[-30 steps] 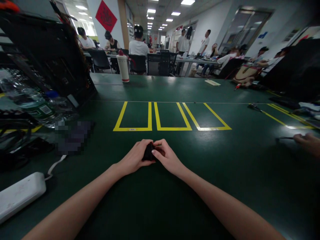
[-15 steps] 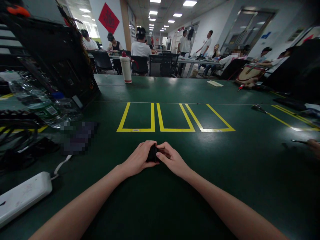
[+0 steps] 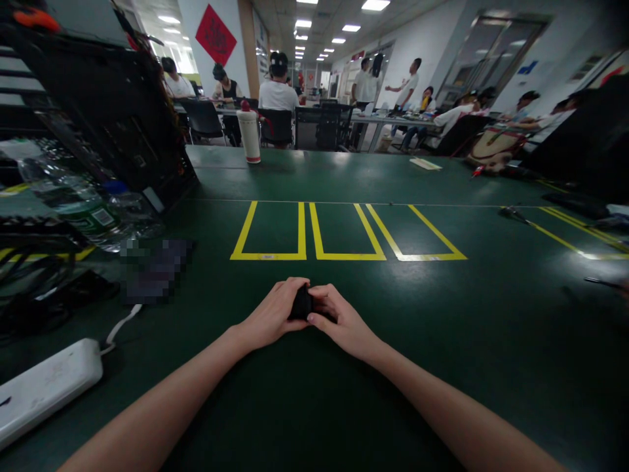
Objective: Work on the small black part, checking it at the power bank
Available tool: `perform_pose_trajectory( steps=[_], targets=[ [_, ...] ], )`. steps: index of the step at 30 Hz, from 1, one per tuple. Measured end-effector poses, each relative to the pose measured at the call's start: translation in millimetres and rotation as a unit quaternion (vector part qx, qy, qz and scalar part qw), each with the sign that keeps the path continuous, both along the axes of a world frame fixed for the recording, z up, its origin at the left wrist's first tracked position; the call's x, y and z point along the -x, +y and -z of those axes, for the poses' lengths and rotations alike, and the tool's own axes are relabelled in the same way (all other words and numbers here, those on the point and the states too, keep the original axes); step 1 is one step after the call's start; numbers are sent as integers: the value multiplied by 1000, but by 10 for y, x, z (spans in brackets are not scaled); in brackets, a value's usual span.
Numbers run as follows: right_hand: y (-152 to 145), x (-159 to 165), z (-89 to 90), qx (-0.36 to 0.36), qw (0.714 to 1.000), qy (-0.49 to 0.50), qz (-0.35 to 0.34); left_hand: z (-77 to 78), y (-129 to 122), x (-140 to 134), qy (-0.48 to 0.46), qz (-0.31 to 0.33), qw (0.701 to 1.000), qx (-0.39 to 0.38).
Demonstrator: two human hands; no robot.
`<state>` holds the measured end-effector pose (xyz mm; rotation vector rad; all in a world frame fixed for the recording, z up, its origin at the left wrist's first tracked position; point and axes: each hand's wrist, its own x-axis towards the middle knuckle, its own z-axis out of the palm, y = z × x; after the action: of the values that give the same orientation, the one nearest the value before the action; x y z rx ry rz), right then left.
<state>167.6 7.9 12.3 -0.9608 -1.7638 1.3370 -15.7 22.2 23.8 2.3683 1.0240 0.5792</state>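
So the biggest thing in front of us is the dark green bench [image 3: 314, 406], filling most of the view. On its left side we've got a big black casing [image 3: 118, 124] leaning at an angle, and that hasn't budged from half a second back. Then come the three yellow tape outlines [image 3: 350, 257] in a row across the middle. They sit a touch further right in the view than a second ago, but so does pretty much everything else, so we'd put that down to the head camera turning.

Next size down, the white power strip [image 3: 54, 387] lies at the near left, and the white tumbler [image 3: 250, 139] stands upright near the far edge. Same spots on the bench as before.

Now our hands. Our left hand [image 3: 270, 311] looks basically unchanged, fingers curled over the top and thumb underneath, holding the small black object [image 3: 301, 303]. Our right hand [image 3: 344, 324] is the one that's different: its thumb has slid from the black face down to the lower corner, and the fingers sit a little lower too, bent to a narrow grip on the right side. The object itself is between our hands, just on our side of the tape; we can't tell if it touches the bench. Over at the right edge, a co-worker's thin dark tool [image 3: 603, 283] has drifted further out of view.
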Motion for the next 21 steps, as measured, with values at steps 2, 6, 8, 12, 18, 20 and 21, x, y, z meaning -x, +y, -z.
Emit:
perform_pose_trajectory(
  steps=[2, 6, 8, 12, 18, 20, 21],
  targets=[
    [0, 12, -9, 9, 1000, 0, 13, 4, 0, 0, -3, 3, 1000, 5],
    [18, 53, -40, 22, 998, -16, 54, 31, 1, -5, -17, -2, 1000, -2],
    [24, 59, -55, 32, 997, -33, 55, 43, 2, -8, -19, -1, 1000, -4],
    [9, 34, -69, 14, 997, -73, 35, 28, -1, -6, -16, -1, 1000, -3],
    [-28, 6, -44, -2, 999, -33, 9, -11, -11, -2, -11, 1, 1000, -3],
    [-22, 15, -39, 5, 1000, -26, 17, -1, -10, -3, -14, 3, 1000, -3],
    [-15, 21, -37, 8, 999, -23, 22, 8, -9, -3, -16, 2, 1000, -3]
  ],
)
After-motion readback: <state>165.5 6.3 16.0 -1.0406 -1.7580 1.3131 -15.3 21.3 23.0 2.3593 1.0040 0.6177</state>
